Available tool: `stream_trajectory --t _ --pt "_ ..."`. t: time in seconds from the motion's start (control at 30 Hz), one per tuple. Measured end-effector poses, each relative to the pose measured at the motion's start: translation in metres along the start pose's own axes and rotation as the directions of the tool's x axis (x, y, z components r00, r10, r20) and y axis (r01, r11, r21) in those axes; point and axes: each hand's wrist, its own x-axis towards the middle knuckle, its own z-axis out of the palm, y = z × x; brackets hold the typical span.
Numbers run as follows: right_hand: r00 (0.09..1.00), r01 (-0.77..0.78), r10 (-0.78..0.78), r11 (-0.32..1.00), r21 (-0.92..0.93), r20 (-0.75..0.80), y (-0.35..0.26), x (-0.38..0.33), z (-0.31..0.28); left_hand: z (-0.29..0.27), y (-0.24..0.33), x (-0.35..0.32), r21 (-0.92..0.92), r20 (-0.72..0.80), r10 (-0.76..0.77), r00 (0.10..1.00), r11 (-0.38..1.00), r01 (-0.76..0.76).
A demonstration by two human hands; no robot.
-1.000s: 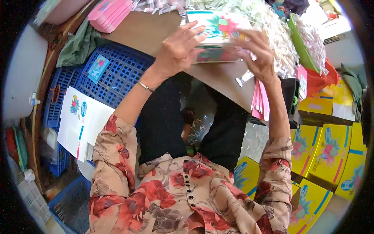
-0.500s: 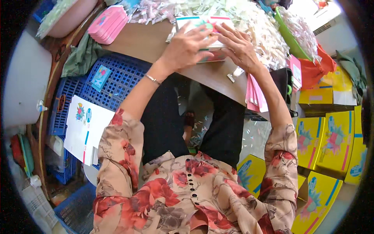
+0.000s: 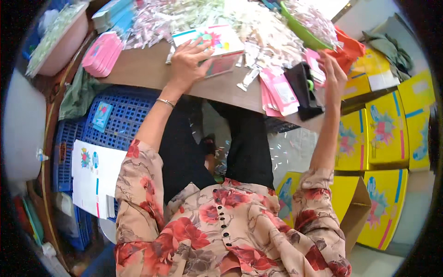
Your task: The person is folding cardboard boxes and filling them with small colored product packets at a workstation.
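Left hand (image 3: 187, 62) lies flat, fingers spread, on the colourful printed flat cardboard box (image 3: 210, 40), gripping nothing. Right hand (image 3: 333, 74), open and empty, reaches toward the black tape dispenser (image 3: 305, 87). Box apparently assembled; sealing left.

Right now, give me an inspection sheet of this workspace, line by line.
Surface: brown wooden table, far half buried under small packets.
Job's things: flat colourful box lying on the table under the left hand.
Clutter: heap of small white and pink packets; pink pouches; stack of pink pads; black tape dispenser; green tray.
Grippers: left hand flat on the box; right hand raised, open, at the table's right edge, holding nothing.
Cables: nothing seen.
Surroundings: blue plastic crates on the person's left with printed white sheets; yellow printed cartons on the right.
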Motion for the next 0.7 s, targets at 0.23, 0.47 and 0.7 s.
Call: stream_trajectory --t 0.23,0.47,0.7 --pt "0.884 -0.462 0.465 0.855 -0.234 -0.048 0.083 -0.054 -0.102 -0.005 -0.004 -0.001 0.085 -0.003 -0.013 1.000 0.996 0.013" --pt "0.756 -0.544 0.616 0.779 -0.310 0.221 0.080 -0.052 -0.095 0.001 0.016 -0.003 0.111 -0.016 -0.081 0.997 0.990 0.082" --pt "0.679 -0.492 0.617 0.785 -0.377 0.397 0.087 -0.043 -0.104 0.001 0.013 -0.006 0.199 -0.015 -0.033 0.999 0.979 0.036"
